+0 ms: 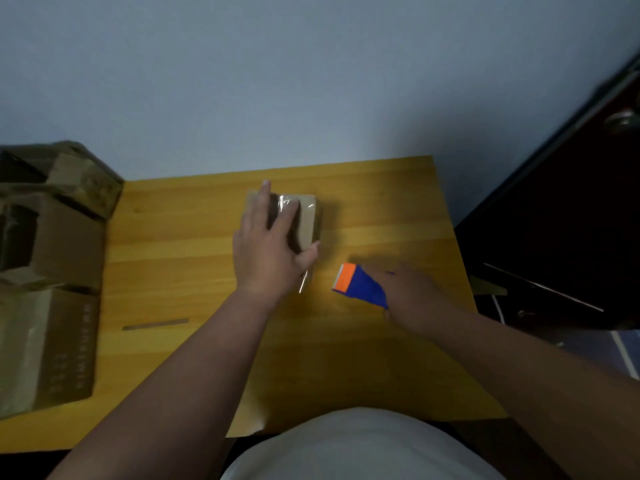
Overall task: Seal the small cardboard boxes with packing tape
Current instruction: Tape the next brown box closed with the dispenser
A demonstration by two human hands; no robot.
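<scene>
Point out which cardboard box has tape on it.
The small box mid-table under the left hand; shiny clear tape runs along its top. The big boxes stacked at the table's left edge sit untouched.

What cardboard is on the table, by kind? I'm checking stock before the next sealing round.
Small cardboard box, under the left hand, taped: 1
Larger cardboard boxes stacked at the table's left edge: at least 3, the pile is dim
Loose cardboard strip: 1
Total: at least 5
</scene>
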